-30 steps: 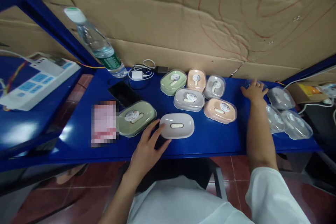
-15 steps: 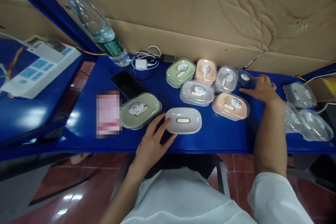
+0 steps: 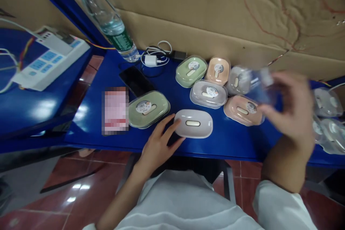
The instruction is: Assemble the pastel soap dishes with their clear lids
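My left hand [image 3: 159,143] rests flat at the near edge of the blue table [image 3: 229,140], fingers loose, tips touching the left end of the white box [image 3: 193,123]. It's a light steadying touch, not a grip. That box has no clear cover on it, only a pale slot in the top, and it sits nearest me, apart from the rest.

My right hand [image 3: 292,109] is raised off the table and heavily blurred. The fingers are curled round a clear lid [image 3: 257,84], pinched at its edge so it hangs tilted above the peach box [image 3: 243,110]. The grip reads as closed on the lid, though the blur hides the exact finger contact.

The other boxes already carry clear covers with round stickers: green box [image 3: 149,109] just left of the white one, grey box [image 3: 208,93] behind it, and a back row along the cardboard wall [image 3: 215,14]. That row has another green one [image 3: 191,70], a peach one [image 3: 218,70] and a greyish one partly behind the lid.

More clear lids [image 3: 327,115] lie at the far right, within reach of the right hand. Also here: phone [image 3: 136,81], charger [image 3: 151,60] with coiled cable, water bottle [image 3: 107,18] leaning on the wall, pixelated card [image 3: 115,110], and a power strip [image 3: 51,61] on the side shelf.
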`<state>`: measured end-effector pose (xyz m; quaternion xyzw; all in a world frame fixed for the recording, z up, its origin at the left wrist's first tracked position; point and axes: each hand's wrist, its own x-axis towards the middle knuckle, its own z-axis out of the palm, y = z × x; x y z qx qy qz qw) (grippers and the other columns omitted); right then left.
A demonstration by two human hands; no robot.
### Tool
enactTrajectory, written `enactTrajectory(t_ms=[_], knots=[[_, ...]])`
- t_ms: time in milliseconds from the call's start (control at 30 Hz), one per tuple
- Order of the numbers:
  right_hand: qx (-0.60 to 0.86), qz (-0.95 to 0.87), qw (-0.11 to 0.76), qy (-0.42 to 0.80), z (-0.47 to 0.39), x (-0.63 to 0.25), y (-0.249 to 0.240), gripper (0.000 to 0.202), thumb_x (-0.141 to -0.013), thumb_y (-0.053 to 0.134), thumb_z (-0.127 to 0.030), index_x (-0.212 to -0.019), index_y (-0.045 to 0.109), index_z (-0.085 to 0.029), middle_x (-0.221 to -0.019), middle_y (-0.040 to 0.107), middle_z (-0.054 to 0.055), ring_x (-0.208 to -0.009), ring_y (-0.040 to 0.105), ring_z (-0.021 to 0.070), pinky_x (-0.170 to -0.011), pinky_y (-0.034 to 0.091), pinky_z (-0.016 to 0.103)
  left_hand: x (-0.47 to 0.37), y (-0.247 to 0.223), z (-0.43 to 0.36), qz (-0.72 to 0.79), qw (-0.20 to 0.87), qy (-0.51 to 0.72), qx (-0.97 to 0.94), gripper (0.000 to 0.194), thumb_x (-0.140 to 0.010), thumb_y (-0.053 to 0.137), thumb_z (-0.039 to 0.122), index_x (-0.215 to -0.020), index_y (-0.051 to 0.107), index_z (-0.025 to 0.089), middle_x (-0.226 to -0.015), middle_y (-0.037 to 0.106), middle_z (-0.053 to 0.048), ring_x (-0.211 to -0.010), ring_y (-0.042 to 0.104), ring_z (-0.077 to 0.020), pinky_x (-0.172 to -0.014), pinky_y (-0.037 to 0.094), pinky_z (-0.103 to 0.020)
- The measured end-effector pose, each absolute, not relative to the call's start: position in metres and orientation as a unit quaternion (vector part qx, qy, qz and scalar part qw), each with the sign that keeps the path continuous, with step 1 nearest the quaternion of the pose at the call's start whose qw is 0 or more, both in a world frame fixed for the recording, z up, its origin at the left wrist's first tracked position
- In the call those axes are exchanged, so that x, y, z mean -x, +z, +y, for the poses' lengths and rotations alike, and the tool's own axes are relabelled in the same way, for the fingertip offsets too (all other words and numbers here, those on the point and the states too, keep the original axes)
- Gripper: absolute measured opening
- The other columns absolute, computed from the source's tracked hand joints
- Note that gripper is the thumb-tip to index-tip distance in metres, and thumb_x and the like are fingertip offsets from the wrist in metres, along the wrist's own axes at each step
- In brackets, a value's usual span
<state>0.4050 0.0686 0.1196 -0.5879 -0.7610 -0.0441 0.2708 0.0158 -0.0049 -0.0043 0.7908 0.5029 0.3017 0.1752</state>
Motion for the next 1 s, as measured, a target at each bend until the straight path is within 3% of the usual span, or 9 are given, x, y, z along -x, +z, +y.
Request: enactTrajectory(t_ms=[100, 233, 500, 700, 1000], knots=[[0.422, -0.879, 0.208, 0.075, 0.058, -0.346, 0.098, 0.065, -0.094, 0.077, -0.061, -0.152, 0.061, -0.034, -0.152, 0.059, 0.012, -0.138, 0.061, 0.0373, -0.114, 0.056, 0.058, -0.016, -0.006, -0.006, 0.511, 0.182, 0.312, -0.78, 0.073, -0.102, 0.075, 0.037, -0.166, 0.039, 0.034, -0.159, 0.059, -0.012, -0.145, 0.063, -0.0313, -0.12, 0.058, -0.05], [0.399, -0.896, 0.175, 0.089, 0.057, -0.317, 0.072, 0.062, -0.099, 0.074, -0.056, -0.154, 0.06, -0.029, -0.148, 0.06, 0.015, -0.135, 0.064, 0.0354, -0.111, 0.06, 0.054, -0.016, -0.009, -0.008, 0.51, 0.166, 0.328, -0.778, 0.085, -0.101, 0.077, 0.039, -0.171, 0.028, 0.03, -0.159, 0.061, -0.014, -0.147, 0.061, -0.0317, -0.118, 0.059, -0.048], [0.361, -0.92, 0.138, 0.065, 0.046, -0.307, 0.071, 0.063, -0.101, 0.069, -0.061, -0.151, 0.06, -0.023, -0.146, 0.063, 0.017, -0.128, 0.067, 0.0363, -0.106, 0.06, 0.055, -0.016, -0.01, -0.007, 0.502, 0.17, 0.342, -0.776, 0.081, -0.102, 0.076, 0.039, -0.17, 0.031, 0.03, -0.158, 0.062, -0.013, -0.146, 0.062, -0.0305, -0.118, 0.059, -0.046], [0.358, -0.925, 0.106, 0.067, 0.042, -0.301, 0.069, 0.061, -0.101, 0.07, -0.056, -0.149, 0.058, -0.02, -0.146, 0.063, 0.019, -0.13, 0.065, 0.0375, -0.104, 0.061, 0.055, -0.015, -0.008, -0.008, 0.512, 0.197, 0.317, -0.774, 0.071, -0.103, 0.074, 0.039, -0.165, 0.041, 0.034, -0.158, 0.061, -0.011, -0.143, 0.064, -0.0291, -0.117, 0.059, -0.045], [0.354, -0.927, 0.112, 0.052, 0.043, -0.3, 0.065, 0.06, -0.098, 0.076, -0.055, -0.141, 0.06, -0.016, -0.141, 0.061, 0.022, -0.128, 0.064, 0.0413, -0.105, 0.058, 0.061, -0.016, -0.007, -0.006, 0.51, 0.186, 0.314, -0.779, 0.07, -0.104, 0.072, 0.041, -0.166, 0.04, 0.033, -0.158, 0.06, -0.013, -0.143, 0.064, -0.0308, -0.117, 0.059, -0.049]])
